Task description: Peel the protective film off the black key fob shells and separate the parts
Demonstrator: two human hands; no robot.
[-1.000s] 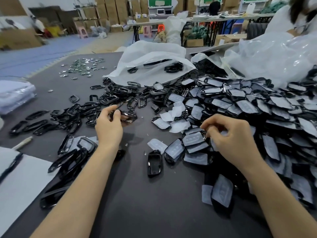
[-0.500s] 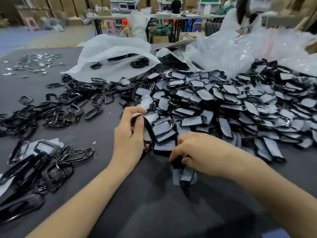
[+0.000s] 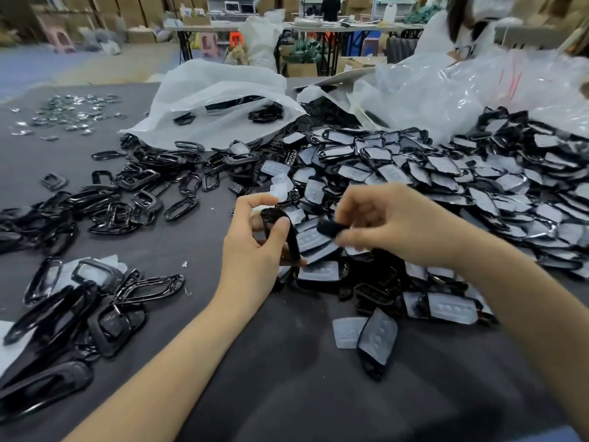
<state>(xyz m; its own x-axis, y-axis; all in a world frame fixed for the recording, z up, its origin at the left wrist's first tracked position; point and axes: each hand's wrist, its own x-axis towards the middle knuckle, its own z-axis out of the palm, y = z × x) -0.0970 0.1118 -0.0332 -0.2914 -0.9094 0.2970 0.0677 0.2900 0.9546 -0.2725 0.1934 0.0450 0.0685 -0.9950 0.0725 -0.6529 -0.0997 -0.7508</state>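
Note:
My left hand grips a glossy black key fob frame between thumb and fingers, held just above the dark table. My right hand pinches a small black shell part close beside it; the fingertips are blurred. Behind and to the right lies a big heap of black shells covered with whitish film. One filmed shell and a loose film piece lie near my right forearm.
Peeled black frames are piled at the left and lower left. A white plastic bag and clear bags sit at the back. Small metal pieces are scattered far left. Bare grey table surface lies in front.
My right hand has lifted off the table with a black part and come up beside the left hand. My left hand keeps its frame. The view has shifted slightly.

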